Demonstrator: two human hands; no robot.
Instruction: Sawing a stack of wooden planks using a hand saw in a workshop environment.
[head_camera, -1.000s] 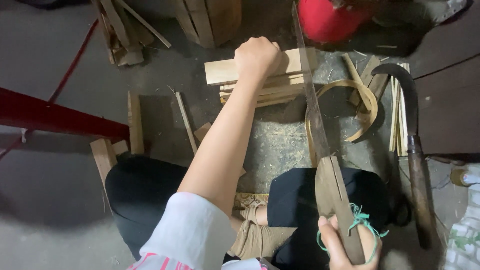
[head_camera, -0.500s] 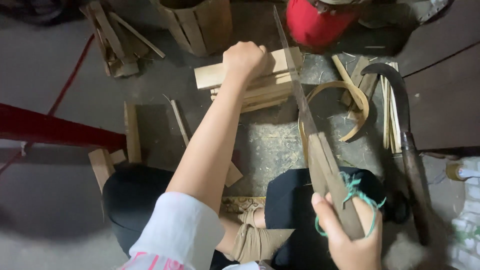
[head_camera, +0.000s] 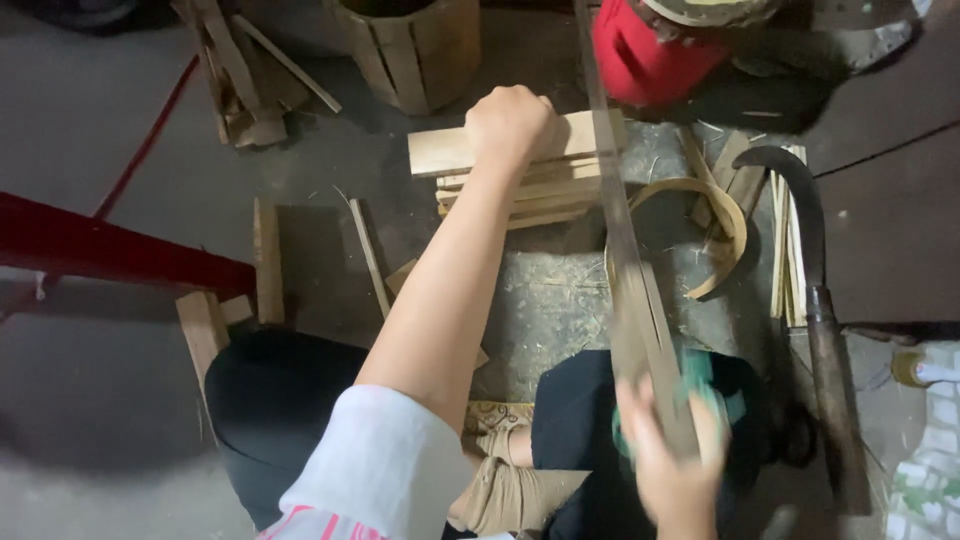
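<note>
Both hands are closed: keep your left hand (head_camera: 510, 125) pressing the wood stack (head_camera: 520, 175) firmly while your right hand (head_camera: 668, 450) guides the long saw (head_camera: 625, 250) straight.

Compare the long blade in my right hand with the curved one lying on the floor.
The saw is long, thin and straight; the sickle has a dark hooked tip. The saw is gripped by the right hand and reaches up past the wood stack that the left hand presses; the sickle lies untouched on the floor, to the right. The saw looks motion-blurred, the sickle sharp. Both are hand-held cutting tools.
</note>
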